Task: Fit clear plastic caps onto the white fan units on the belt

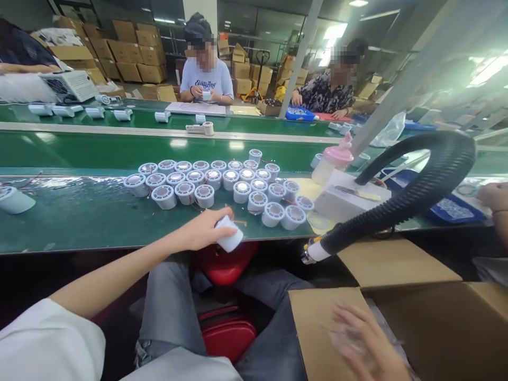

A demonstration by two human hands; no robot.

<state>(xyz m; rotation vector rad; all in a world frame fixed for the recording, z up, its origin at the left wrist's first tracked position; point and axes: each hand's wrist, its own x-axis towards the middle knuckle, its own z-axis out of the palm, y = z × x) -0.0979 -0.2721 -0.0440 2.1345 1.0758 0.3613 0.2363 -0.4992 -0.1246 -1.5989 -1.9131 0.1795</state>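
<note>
My left hand [204,228] grips a white cylindrical housing [230,238] just beyond the front edge of the green bench. Thin reddish wires trail beside its fingers. Low at the right, my right hand [365,338] hovers over the flap of an open cardboard box [432,317]. Motion smears its fingers; something clear and shiny shows near them, but I cannot make out whether it is held. Many similar white housings [204,196] stand upright in a cluster on the bench, with round slotted tops facing up.
A black flexible hose [428,180] arches over the bench's right side, its metal-tipped end [311,253] hanging near the edge. Behind it stand a pink-topped bottle [337,156] and a white block [349,198]. A blue tray [452,206] lies right. Co-workers [206,79] sit across the conveyor [119,148].
</note>
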